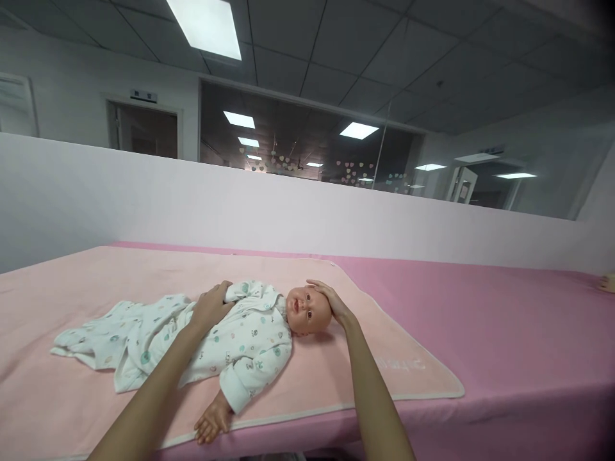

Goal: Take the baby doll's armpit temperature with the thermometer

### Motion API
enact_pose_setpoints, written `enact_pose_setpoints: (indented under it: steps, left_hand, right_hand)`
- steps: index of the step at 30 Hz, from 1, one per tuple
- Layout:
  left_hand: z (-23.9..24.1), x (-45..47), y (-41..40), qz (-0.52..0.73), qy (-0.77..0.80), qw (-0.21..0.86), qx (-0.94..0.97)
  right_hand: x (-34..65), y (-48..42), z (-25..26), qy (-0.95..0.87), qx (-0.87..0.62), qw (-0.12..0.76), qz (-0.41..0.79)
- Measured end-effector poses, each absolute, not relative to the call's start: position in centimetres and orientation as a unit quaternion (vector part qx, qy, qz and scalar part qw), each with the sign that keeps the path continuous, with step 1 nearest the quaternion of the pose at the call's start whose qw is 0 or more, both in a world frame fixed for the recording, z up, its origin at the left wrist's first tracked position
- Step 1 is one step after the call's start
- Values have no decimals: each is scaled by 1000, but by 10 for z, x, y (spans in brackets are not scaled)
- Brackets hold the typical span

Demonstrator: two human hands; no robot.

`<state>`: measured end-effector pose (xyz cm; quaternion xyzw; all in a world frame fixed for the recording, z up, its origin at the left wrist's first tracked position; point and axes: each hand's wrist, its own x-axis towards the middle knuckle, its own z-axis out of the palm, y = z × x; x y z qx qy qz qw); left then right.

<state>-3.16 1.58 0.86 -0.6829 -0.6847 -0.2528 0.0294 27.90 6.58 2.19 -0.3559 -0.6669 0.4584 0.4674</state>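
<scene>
A baby doll [250, 339] lies on its back on a pale pink blanket [384, 333], its head to the right. It wears a white jacket and trousers with a small coloured print. My left hand [212, 307] lies on the doll's belly, near the cuff of its far sleeve, with the fingers laid over the clothing. Against the top of the doll's bald head [307, 310] rests my right hand [332, 301], its fingers stretched along the far side. The doll's near arm reaches toward the front edge, its hand [214, 419] bare.
Beneath the blanket a darker pink cloth [504, 326] covers the table. A low white partition [288, 211] runs behind it, with a large window [307, 141] above. At the far right edge a small skin-toned shape [608, 282] is cut off; I cannot tell what it is.
</scene>
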Motion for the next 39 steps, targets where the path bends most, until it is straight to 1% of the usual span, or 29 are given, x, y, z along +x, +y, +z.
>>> enact_pose_setpoints:
  steps: [6,20,39]
  left_hand:
    - [8,-31,16,-257,-681,31,-685]
    - [8,-32,17,-245,-690,41,-680]
    - [6,-34,19,-255,-686,38,-681]
  right_hand:
    - [276,64,26,-677,-346,495,420]
    - [272,59,26,-647,-334,505,463]
    - [274,62,24,-657,-345,502,445]
